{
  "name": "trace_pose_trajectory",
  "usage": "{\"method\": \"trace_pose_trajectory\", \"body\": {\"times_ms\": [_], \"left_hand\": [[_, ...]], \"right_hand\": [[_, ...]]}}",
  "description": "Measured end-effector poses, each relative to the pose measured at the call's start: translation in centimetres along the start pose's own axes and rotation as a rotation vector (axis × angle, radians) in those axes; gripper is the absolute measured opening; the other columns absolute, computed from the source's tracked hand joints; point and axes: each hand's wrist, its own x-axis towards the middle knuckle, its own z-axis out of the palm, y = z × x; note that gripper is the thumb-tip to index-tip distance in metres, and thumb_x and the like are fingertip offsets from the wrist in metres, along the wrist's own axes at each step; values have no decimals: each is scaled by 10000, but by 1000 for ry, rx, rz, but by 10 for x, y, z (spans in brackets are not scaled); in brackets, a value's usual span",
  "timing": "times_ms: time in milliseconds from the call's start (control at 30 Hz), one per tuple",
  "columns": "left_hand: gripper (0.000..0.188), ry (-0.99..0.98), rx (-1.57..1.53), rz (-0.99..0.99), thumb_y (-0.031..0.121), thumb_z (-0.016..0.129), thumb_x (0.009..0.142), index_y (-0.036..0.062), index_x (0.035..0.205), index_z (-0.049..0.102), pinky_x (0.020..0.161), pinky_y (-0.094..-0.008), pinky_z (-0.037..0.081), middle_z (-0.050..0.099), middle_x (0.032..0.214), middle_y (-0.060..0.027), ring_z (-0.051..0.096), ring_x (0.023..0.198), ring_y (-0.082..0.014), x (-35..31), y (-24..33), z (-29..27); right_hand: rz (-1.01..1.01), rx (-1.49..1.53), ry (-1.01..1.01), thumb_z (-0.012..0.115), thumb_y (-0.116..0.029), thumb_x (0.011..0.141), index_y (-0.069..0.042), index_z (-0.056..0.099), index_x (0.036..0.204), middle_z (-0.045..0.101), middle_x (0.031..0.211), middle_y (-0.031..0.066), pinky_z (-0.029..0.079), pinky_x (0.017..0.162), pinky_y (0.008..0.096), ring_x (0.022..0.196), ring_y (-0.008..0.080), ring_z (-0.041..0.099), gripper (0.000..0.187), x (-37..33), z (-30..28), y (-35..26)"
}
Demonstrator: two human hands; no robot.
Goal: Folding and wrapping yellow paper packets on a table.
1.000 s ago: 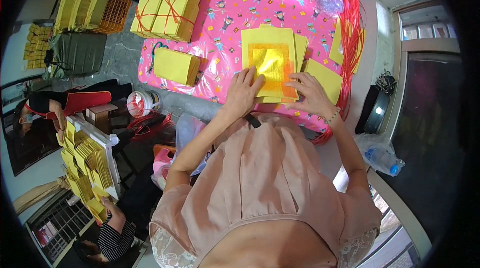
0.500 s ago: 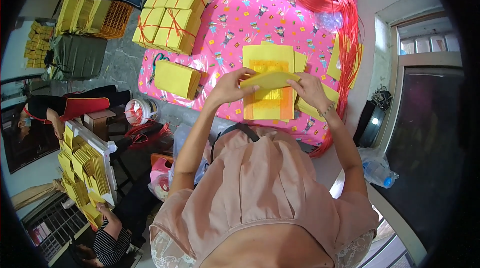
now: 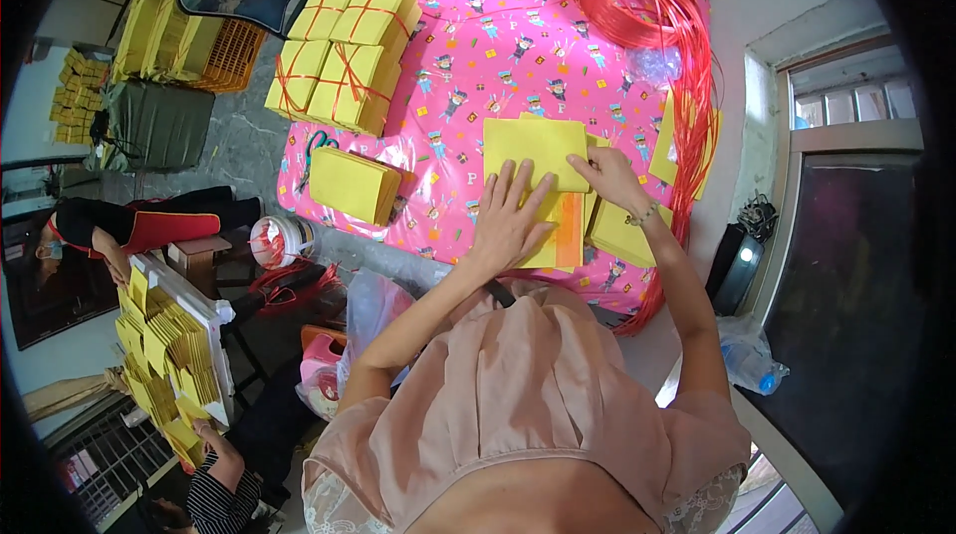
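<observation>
In front of me a yellow paper packet [image 3: 533, 141] lies flat over a yellow sheet with an orange band [image 3: 569, 227]. My left hand [image 3: 510, 219] rests on the packet's near edge and the sheet, fingers spread. At the packet's right edge, the thumb and fingers of my right hand [image 3: 609, 178] are closed on its corner. Beside that hand is another yellow paper stack [image 3: 622, 233], partly under my right wrist. What lies beneath the packet is mostly hidden.
Tied yellow bundles [image 3: 344, 56] and a loose yellow stack [image 3: 354, 184] sit left on the pink patterned table cover [image 3: 458, 66]. Red plastic strands [image 3: 694, 66] hang along the right side. Two people work at a white table [image 3: 214, 335] at far left.
The yellow packet, held raised and bent between both hands before, now lies flat. My left hand has let go and flattened on the paper, while my right hand stays at the right edge.
</observation>
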Motion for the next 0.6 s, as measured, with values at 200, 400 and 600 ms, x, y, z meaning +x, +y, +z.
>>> {"method": "trace_pose_trajectory", "body": {"times_ms": [200,400,600], "left_hand": [[755,-27,8,-31,444,630,891,190,1541,341,1160,-580,210,272,1576,-219,236,1441,-463,-1,-5,7],[776,-29,28,-34,454,631,886,191,1548,322,1158,-582,206,254,1584,-217,222,1446,-462,-5,-4,12],[786,-26,41,-29,449,636,879,184,1548,320,1156,-578,208,253,1581,-224,231,1441,-463,-3,-5,14]], "right_hand": [[152,162,-106,661,-380,924,3,642,1015,609,717,132,481,627,412,684,313,615,394,10,-12,-25],[-269,-197,336,657,-338,920,-99,592,1281,594,1159,132,439,918,417,1134,310,528,438,35,3,-18],[-384,-267,177,636,-354,930,-101,634,1240,629,1096,95,369,969,435,1083,286,552,400,49,24,-21]]}}
